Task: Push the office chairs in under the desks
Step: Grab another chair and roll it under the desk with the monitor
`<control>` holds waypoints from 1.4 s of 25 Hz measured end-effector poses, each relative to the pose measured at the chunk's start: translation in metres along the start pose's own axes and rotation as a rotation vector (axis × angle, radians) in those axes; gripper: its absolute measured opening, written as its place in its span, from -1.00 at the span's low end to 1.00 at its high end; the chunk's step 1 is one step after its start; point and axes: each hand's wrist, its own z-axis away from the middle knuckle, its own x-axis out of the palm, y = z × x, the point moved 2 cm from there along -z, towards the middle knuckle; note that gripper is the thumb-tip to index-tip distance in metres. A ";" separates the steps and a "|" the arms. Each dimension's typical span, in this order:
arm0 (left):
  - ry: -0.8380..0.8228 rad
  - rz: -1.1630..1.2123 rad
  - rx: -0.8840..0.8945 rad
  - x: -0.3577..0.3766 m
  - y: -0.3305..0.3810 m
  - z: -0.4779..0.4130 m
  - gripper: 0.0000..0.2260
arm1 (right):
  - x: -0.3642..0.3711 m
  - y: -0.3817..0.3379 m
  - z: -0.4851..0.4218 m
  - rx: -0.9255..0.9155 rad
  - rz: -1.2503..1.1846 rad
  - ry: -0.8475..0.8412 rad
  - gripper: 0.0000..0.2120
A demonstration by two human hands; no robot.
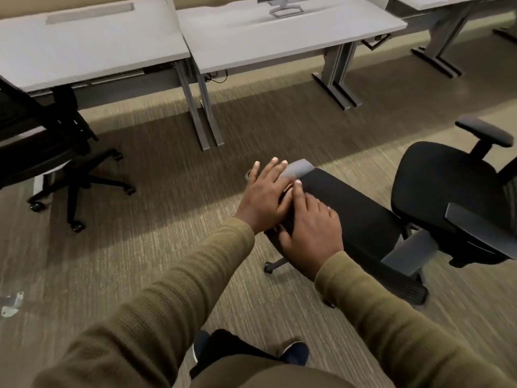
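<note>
Black upholstery on grey frames: two office chairs in view. Right chair (436,189) out on the carpet (156,247), well apart from the desks, seat turned to the right, backrest (355,214) tilted toward the near side. Two armrests on it: far armrest (486,133), near armrest (475,228). Left chair (42,135) close against the left desk (92,46), wheeled base out on the carpet in front.

Three grey desks along the far side: left desk, middle desk (279,35), third desk (433,0) at far right, cut by the frame edge. One monitor stand (286,9) on the middle desk.

Two hands, both on top of the right chair's backrest, side by side and touching. Left hand (265,197) flat, fingers straight and close together, tips reaching the grey top piece (300,167). Right hand (310,233) palm down just nearer, fingers slightly bent over the fabric, thumb at the backrest edge; hooked under or not, cannot tell. Two olive sleeves (179,289). Two dark shoes (296,351) at the near edge.
</note>
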 end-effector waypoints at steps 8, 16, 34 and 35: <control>-0.014 -0.145 -0.012 0.026 -0.007 -0.020 -0.63 | 0.027 0.043 -0.015 0.059 -0.014 -0.172 -0.71; -0.134 -0.130 0.122 0.009 -0.085 -0.081 -0.57 | 0.044 -0.015 -0.097 0.125 -0.150 -0.249 -0.66; -0.402 0.005 0.608 0.029 -0.240 -0.279 -0.64 | 0.066 -0.075 -0.315 0.354 -0.323 -0.236 -0.37; -0.419 0.007 0.620 0.028 -0.245 -0.286 -0.64 | 0.067 -0.077 -0.323 0.360 -0.330 -0.234 -0.37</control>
